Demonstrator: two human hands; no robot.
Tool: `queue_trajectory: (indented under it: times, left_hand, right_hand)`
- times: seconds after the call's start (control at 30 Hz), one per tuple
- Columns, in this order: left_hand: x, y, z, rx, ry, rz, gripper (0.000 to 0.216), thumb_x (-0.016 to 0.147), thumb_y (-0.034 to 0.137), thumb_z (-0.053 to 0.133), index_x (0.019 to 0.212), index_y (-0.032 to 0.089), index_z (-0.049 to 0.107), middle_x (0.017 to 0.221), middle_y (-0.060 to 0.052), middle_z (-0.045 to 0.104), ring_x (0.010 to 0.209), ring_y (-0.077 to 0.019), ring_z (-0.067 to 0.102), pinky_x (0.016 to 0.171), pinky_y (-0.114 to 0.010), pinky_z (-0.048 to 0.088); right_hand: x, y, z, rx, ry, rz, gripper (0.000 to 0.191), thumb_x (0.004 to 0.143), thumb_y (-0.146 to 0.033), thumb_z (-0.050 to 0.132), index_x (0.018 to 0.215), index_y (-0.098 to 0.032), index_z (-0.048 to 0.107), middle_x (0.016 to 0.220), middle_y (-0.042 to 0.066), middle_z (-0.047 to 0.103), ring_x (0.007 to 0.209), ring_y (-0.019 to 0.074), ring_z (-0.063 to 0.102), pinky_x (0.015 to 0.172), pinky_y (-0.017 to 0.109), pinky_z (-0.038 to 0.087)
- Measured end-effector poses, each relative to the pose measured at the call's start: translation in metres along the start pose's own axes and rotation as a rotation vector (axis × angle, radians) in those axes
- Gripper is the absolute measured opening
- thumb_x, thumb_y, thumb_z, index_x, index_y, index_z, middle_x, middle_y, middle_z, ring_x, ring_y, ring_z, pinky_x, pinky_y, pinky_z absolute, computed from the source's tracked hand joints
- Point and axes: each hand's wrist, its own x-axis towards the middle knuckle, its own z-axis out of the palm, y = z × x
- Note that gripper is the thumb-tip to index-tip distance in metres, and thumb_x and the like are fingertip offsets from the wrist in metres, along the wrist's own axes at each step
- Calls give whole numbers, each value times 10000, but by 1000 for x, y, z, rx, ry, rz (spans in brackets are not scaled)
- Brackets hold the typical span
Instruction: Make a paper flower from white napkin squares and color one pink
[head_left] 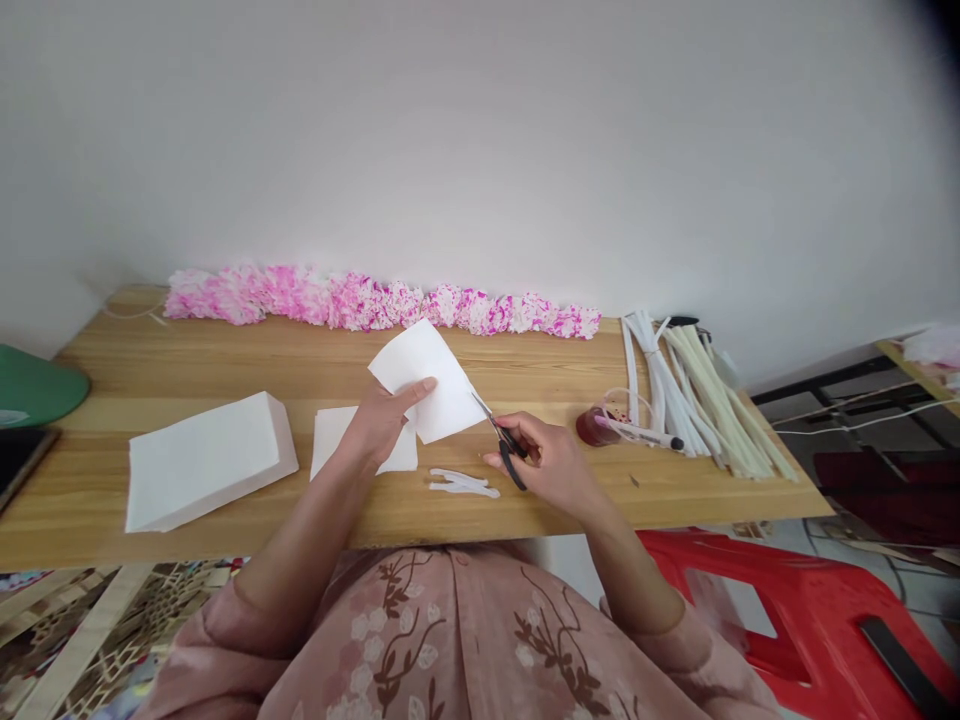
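Pinched between the thumb and fingers of my left hand (386,415) is a white sheet of paper (431,375), raised above the table and tilted. My right hand (551,455) grips black-handled scissors (510,445), whose blade tips meet the sheet's right edge. On the tabletop under my left forearm lie more white sheets (334,435), partly covered by my hand. A few narrow white strips (461,483) rest below the held sheet, between my hands. Further left sits a thick stack of white paper (206,460).
A pink and white ruffled garland (360,300) runs along the wall. To the right are a small jar of dark red liquid (598,426), a marker-like pen (652,437) and bundles of white and cream strips (705,400). A green object (37,385) stands at far left; a red stool (810,610) is below.
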Motion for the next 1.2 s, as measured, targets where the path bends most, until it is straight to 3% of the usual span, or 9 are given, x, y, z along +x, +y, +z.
queue_trajectory:
  times: [0.23, 0.83, 1.2]
  left_hand:
    - [0, 0, 1, 4, -8, 8, 564, 639, 314, 874, 1156, 187, 687, 1140, -84, 743, 1028, -267, 703, 919, -405, 556]
    - [-2, -1, 3, 14, -6, -19, 601, 624, 308, 882, 1174, 181, 677, 1148, -89, 740, 1040, -268, 696, 927, -408, 550]
    - [-3, -1, 4, 5, -26, -33, 584, 645, 308, 873, 1179, 179, 677, 1141, -88, 741, 1032, -256, 699, 955, -410, 535]
  right_hand:
    - [-2, 2, 3, 22, 27, 11, 336, 791, -420, 721, 1018, -176, 678, 598, -60, 529, 540, 99, 423, 537, 230, 335]
    - [-1, 2, -1, -68, -3, -2, 331, 807, -419, 703, 1052, -202, 658, 658, -40, 613, 543, 103, 479, 545, 233, 342]
    - [0, 4, 2, -22, 27, 5, 335, 815, -446, 693, 1027, -187, 670, 624, -47, 580, 548, 102, 476, 544, 231, 343]
